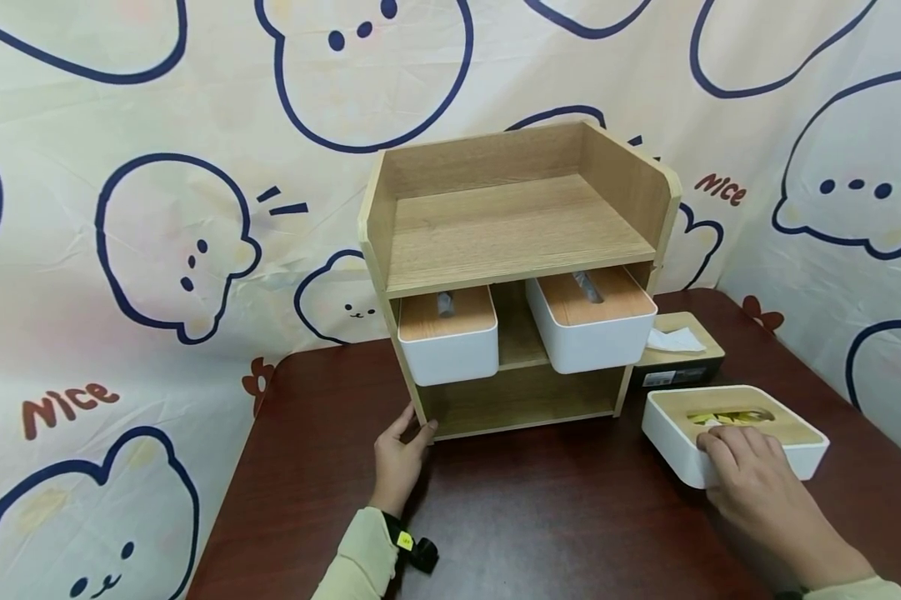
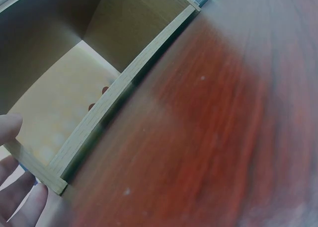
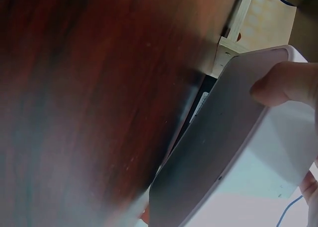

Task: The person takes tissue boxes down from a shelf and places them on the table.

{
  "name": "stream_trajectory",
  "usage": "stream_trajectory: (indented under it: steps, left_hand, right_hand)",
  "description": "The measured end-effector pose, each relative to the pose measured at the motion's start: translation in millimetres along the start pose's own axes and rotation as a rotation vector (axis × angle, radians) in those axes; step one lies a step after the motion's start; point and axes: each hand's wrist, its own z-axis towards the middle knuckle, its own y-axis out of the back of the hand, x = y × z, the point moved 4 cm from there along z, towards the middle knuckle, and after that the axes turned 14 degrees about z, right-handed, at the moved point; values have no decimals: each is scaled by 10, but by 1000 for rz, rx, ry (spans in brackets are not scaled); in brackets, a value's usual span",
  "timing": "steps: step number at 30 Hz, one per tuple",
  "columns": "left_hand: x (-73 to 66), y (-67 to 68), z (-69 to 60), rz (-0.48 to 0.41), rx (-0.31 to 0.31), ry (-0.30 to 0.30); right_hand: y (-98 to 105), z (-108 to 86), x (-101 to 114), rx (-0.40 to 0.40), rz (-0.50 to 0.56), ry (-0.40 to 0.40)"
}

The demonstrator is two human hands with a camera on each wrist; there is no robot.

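Observation:
A wooden two-tier shelf [image 1: 488, 229] stands on the table. My left hand [image 1: 399, 462] grips the lower front end of its left side panel [image 2: 39, 172], thumb on the inner face and fingers outside. To the right, my right hand [image 1: 753, 479] holds a white tissue box [image 1: 671, 437] with a wood-coloured lid by its near wall. The thumb presses the box's underside [image 3: 213, 132], which is tilted up off the table. Something yellow [image 1: 731, 417] shows in the lid's slot.
Two white boxes, a left one [image 1: 450, 358] and a right one [image 1: 608, 342], sit in the shelf's middle level, jutting out at the front. A black-sided tissue box [image 1: 683, 375] stands behind the held one. A patterned cloth [image 1: 217, 292] hangs around the dark-red table [image 1: 540, 517].

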Motion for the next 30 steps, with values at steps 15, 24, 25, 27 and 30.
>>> stream_trajectory:
  steps: [15, 24, 25, 27, 30]
  left_hand:
    - [41, -8, -27, -23, 20, 14]
    - [0, -1, -31, -14, 25, 9]
    - [0, -1, -28, -9, 27, 10]
    - [43, -14, -9, -8, 28, 9]
    - [39, -13, -3, -3, 28, 0]
  right_hand:
    - [-20, -5, 17, -20, -10, 34]
    - [-20, -4, 21, 13, -15, 61]
    - [-22, -7, 23, 17, -17, 62]
    - [-29, -15, 26, 21, -23, 66]
    - [-37, -32, 28, 26, -22, 70]
